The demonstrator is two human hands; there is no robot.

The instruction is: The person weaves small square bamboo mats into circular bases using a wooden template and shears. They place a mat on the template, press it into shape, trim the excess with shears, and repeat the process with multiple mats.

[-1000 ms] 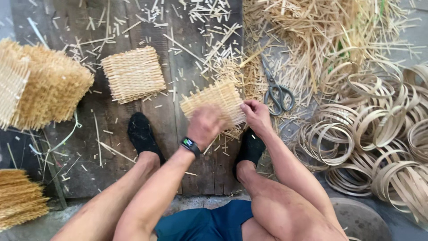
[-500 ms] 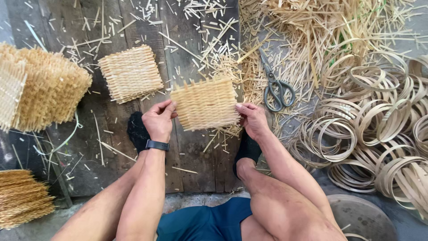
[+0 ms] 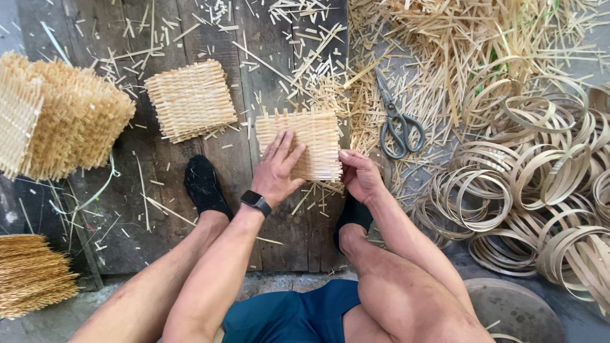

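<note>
Hands pressing a woven mat flat on the floor planks.

Left hand (image 3: 279, 168) is lying with fingers spread on the square mat (image 3: 305, 143); right hand (image 3: 358, 174) is pinching its near right corner. Squaring its edges seems underway, calling for firm pressure. Mat is lying flat, its slats running left-right; scissors (image 3: 397, 124) are resting beyond.

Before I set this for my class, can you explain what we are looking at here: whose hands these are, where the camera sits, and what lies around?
The one view comes from a camera worn on the person's head, looking down at their own bare arms and legs. The left hand lies flat on a small woven mat, while the right hand grips its edge. The mat rests on dark wooden boards. Nearby lie a second mat, stacked mats, scissors, loose strips and coiled hoops.
</note>
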